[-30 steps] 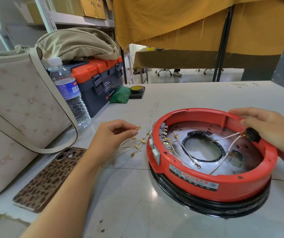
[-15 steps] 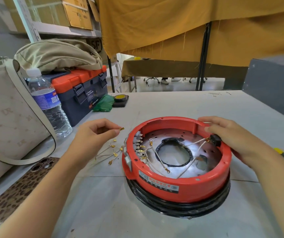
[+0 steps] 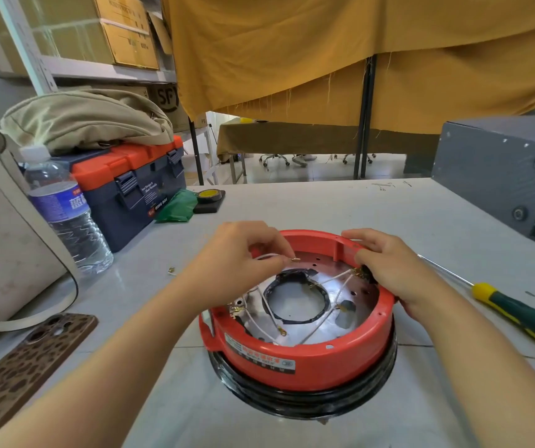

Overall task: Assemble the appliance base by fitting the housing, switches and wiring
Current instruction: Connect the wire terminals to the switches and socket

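1. The red housing (image 3: 308, 367) sits at lower centre of the frame on the desk (image 3: 372, 215), open side up, probably so the wiring is reachable.
2. The left hand (image 3: 237, 263) pinches one white wire (image 3: 267, 256) by its brass terminal (image 3: 295, 260), held over the rim, apparently ready for plugging in.
3. The right hand (image 3: 385, 266) grips the black switch (image 3: 371, 275) at the right wall, likely steadying it.
4. One screwdriver (image 3: 518, 315) lies at right; one loose terminal (image 3: 171, 270) lies left.
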Available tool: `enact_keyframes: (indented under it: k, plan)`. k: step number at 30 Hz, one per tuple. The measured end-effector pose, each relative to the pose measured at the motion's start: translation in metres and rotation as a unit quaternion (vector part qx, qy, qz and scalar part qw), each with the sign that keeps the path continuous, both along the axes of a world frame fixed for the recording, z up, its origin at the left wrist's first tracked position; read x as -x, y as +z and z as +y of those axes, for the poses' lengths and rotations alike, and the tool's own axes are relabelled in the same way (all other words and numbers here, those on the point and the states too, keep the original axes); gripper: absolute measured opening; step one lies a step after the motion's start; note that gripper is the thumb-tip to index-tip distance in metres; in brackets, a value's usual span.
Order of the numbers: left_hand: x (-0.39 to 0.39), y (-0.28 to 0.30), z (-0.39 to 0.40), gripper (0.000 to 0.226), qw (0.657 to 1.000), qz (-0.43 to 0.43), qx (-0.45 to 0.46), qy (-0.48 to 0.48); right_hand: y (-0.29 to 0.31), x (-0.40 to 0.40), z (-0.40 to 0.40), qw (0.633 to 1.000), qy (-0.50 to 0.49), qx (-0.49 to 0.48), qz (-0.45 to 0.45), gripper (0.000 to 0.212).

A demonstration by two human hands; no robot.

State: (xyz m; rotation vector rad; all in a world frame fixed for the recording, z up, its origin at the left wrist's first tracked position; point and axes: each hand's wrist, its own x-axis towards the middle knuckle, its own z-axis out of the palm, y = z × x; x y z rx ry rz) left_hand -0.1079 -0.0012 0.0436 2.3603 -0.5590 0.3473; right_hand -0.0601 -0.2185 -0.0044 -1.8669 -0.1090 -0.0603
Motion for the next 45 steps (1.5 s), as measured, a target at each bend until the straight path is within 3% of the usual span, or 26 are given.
enact_keyframes:
  k: [10, 19, 23, 45]
  plan:
    - [-0.022, 0.010, -0.050, 0.006, 0.992, -0.015, -0.110, -0.059, -0.006, -0.002, 0.007, 0.999, -0.036, -0.035, -0.006, 0.039]
    - [-0.031, -0.016, -0.055, 0.006, 0.995, -0.005, -0.055, -0.078, -0.008, -0.006, 0.006, 0.998, -0.032, -0.043, 0.012, 0.038]
    - [-0.030, -0.020, -0.056, 0.008, 0.991, -0.025, -0.098, -0.085, -0.009, -0.007, 0.006, 0.999, -0.030, -0.038, 0.007, 0.037]
    - [-0.035, -0.027, -0.063, 0.006, 0.987, -0.056, -0.118, -0.088, -0.009, -0.007, 0.007, 0.999, -0.023, -0.027, -0.006, 0.038]
